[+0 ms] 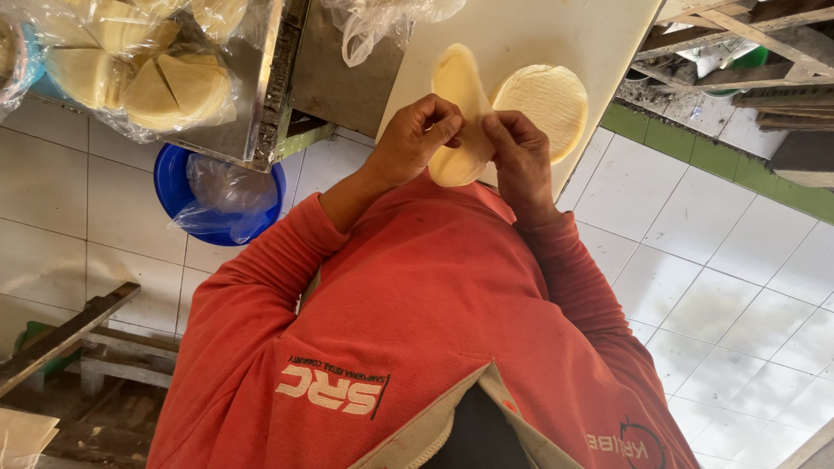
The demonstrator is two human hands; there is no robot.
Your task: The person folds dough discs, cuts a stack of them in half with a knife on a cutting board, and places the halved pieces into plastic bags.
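Head cam looks down over a person in a red long-sleeved top w/ both hands up at the pale cream worktop (521, 30). Left hand (417, 139) and right hand (519, 155) are both pinched shut on one thin, pale yellow, round flexible dough sheet (458, 104), held up on edge btwn them so it shows as a narrow oval; fingertips grip its lower half, thumbs in front. A second flat round pale sheet (543, 97) lies on the worktop just beside it, to the right, partly behind the right hand.

Step in hand, by my reading: peeling or separating one sheet from the rest, or starting a fold. Can't tell which. Next move would call for a light, even pull w/ both hands, since the sheet looks thin and prob tears easily.

Nearby: clear plastic bag of folded pale sheets (130, 69) on a metal tray (252, 95), upper left; blue round plastic basin (217, 195) w/ crumpled clear plastic below it; white tiled floor (712, 287).
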